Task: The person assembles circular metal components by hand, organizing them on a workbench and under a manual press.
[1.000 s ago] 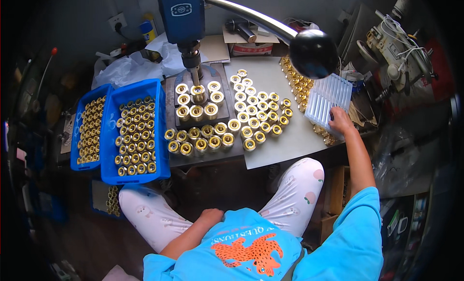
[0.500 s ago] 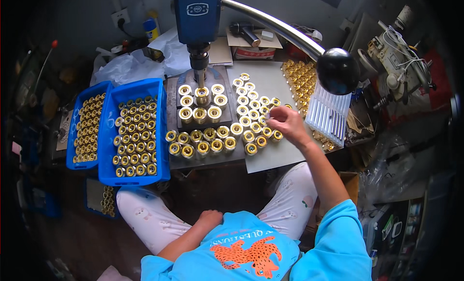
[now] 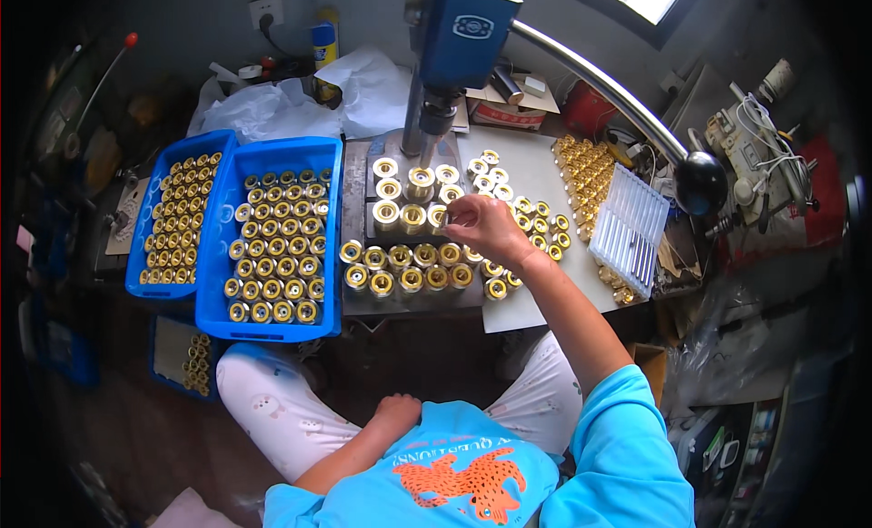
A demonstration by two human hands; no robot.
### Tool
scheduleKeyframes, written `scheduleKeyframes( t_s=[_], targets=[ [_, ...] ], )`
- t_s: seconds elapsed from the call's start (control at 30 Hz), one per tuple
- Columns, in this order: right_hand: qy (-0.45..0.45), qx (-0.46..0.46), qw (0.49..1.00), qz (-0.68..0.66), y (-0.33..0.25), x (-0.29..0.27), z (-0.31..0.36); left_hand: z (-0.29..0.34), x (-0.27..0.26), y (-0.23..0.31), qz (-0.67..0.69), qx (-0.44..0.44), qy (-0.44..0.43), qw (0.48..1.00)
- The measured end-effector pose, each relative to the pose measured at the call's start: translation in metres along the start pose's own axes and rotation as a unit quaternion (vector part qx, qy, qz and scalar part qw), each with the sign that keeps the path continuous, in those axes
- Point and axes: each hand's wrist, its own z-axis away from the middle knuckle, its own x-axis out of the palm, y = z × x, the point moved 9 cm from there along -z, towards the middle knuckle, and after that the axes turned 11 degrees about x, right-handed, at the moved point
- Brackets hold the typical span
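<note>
My right hand (image 3: 490, 228) reaches over the front right corner of the press's dark base plate (image 3: 400, 240). Its thumb and fingers are pinched together beside a round brass-and-silver fitting (image 3: 437, 216); what lies between the fingertips is too small to make out. Several such fittings stand upright on the plate, one of them (image 3: 421, 179) below the chuck (image 3: 438, 119) of a blue hand-lever press (image 3: 465, 39). My left hand (image 3: 400, 410) rests in my lap against the blue shirt, its fingers mostly hidden.
Rows of fittings fill two blue bins (image 3: 333, 255) on the left. More stand along the bench front and on a grey sheet (image 3: 522, 308). The lever's black knob (image 3: 700, 184) hangs at the right, above a clear tray of metal pins (image 3: 629, 228) and piled brass parts (image 3: 582, 178).
My right hand has moved left, from the fittings on the grey sheet to those on the base plate. The whole view has shifted too. My left hand stays in my lap.
</note>
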Motion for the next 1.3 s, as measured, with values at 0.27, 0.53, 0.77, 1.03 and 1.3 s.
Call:
scheduleKeyframes(
  t_s=[0.27, 0.53, 0.77, 1.03, 1.3],
  targets=[
    [-0.007, -0.026, 0.998, 0.059, -0.010, 0.004, -0.015, 0.004, -0.009, -0.002, -0.002, -0.003, 0.008, 1.000],
    [-0.057, 0.066, 0.995, 0.048, 0.004, 0.014, -0.024, 0.005, -0.014, 0.001, -0.016, 0.003, 0.010, 1.000],
    [0.051, -0.028, 0.983, 0.172, -0.029, 0.018, -0.001, 0.011, -0.020, 0.005, -0.026, 0.013, 0.044, 0.999],
    [0.058, -0.048, 0.981, 0.181, -0.031, 0.023, 0.003, 0.011, -0.020, 0.006, -0.024, 0.009, 0.037, 0.999],
    [0.100, -0.064, 0.973, 0.198, -0.030, 0.027, 0.010, 0.011, -0.017, 0.003, -0.020, 0.007, 0.040, 0.999]
  ],
)
